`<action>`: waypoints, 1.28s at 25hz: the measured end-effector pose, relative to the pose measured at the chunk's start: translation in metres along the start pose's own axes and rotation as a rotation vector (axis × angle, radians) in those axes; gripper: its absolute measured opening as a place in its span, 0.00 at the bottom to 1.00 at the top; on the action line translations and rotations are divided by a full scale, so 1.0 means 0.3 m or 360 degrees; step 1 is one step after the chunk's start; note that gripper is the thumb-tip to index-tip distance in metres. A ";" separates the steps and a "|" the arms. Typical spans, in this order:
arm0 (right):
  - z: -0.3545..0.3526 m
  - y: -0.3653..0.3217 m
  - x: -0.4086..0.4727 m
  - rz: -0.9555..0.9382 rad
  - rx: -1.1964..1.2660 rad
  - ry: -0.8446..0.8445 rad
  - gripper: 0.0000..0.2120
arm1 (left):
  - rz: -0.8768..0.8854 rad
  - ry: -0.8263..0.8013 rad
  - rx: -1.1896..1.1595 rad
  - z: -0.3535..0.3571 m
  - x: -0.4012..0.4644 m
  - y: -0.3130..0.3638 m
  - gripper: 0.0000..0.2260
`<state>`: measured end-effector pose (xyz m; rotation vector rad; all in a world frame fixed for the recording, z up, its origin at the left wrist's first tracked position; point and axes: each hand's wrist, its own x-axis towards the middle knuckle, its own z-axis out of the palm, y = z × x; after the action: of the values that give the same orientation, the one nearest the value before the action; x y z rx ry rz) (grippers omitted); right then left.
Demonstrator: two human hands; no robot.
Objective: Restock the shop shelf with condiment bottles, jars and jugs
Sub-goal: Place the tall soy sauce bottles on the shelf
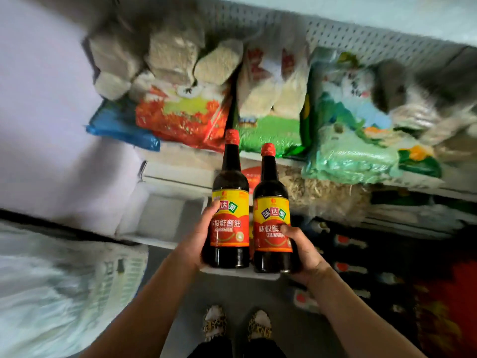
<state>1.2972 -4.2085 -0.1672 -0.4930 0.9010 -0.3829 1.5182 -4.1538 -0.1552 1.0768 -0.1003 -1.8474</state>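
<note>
**Two sauce bottles held up at the shelf**

Shop shelves fill the view in front of me, with a white holed back wall behind them. On the top shelf lie big bags. One is red, one is green, and one is pale green. Pale noodle packs are piled on the bags at the left. Much of this is blurry, so I cannot read the bags.

My left hand grips the left bottle around its side, thumb on the label. My right hand grips the right bottle the same way. Both bottles are dark, with red caps and yellow and red labels. They stand upright, side by side, almost touching. They are in front of the shelves, just above a white ledge. I cannot tell if their bottoms rest on it.

Lower right, small packs sit in a dark row. Down below I see my slippers with spots on the grey floor. On the left is something white and blurry.
</note>
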 end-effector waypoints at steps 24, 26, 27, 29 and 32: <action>-0.190 -1.414 -0.553 -0.1940 -0.0339 0.0353 0.37 | 0.1075 -0.0584 0.0660 1.466 0.215 0.692 0.32; -0.286 -1.509 -0.545 -0.1957 -0.0354 0.0390 0.30 | 0.1097 -0.0580 0.0631 1.579 0.309 0.696 0.31; -0.329 -1.541 -0.534 -0.1950 -0.0377 0.0399 0.28 | 0.1112 -0.0566 0.0627 1.622 0.355 0.697 0.31; -0.404 -1.587 -0.503 -0.1912 -0.0426 0.0406 0.26 | 0.1144 -0.0537 0.0657 1.686 0.441 0.696 0.33; -0.473 -1.646 -0.462 -0.1877 -0.0419 0.0363 0.31 | 0.1175 -0.0481 0.0812 1.740 0.552 0.697 0.40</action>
<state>1.0483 -4.5792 0.1225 -1.2321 0.8002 -1.4208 1.2683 -4.5809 0.1593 0.9014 -1.0497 -1.3019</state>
